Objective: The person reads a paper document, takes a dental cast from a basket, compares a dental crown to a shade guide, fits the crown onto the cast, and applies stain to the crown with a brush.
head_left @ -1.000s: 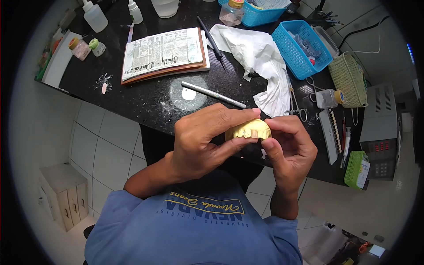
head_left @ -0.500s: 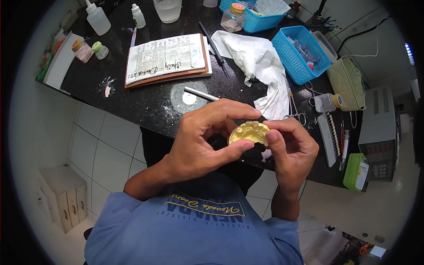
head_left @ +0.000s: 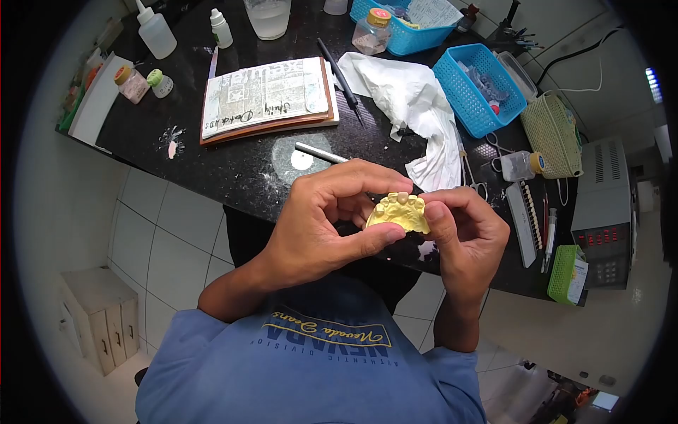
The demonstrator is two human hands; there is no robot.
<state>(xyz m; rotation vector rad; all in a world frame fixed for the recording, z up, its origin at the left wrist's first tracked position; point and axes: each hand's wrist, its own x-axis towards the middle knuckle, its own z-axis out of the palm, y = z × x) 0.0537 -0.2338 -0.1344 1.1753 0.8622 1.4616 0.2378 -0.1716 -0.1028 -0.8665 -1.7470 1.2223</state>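
A yellow dental model (head_left: pixel 397 216), an arch with several teeth along its upper edge, is held between both hands above the counter's front edge. My left hand (head_left: pixel 328 215) grips its left side, the thumb along the lower edge and the index finger at the teeth on top. My right hand (head_left: pixel 466 237) pinches the right end between thumb and index finger. One tooth (head_left: pixel 402 198) near the middle looks paler and pinker than the yellow model. Behind the hands, a metal-handled tool (head_left: pixel 319 152) rests on a round, powder-marked glass slab (head_left: pixel 286 169).
Beyond lie a paper-topped book (head_left: pixel 265 95), a black pen-like tool (head_left: pixel 340 81) and crumpled white cloth (head_left: pixel 417 99). Blue baskets (head_left: pixel 462 106), scissors-like clamps (head_left: pixel 473 180), a shade guide (head_left: pixel 522 222) and a machine (head_left: pixel 600 212) stand right. Bottles (head_left: pixel 157 35) and jars (head_left: pixel 131 83) are back left.
The dental model has tilted within my fingers, so its teeth now stand up more clearly along the top edge. Both hands stay in nearly the same place.
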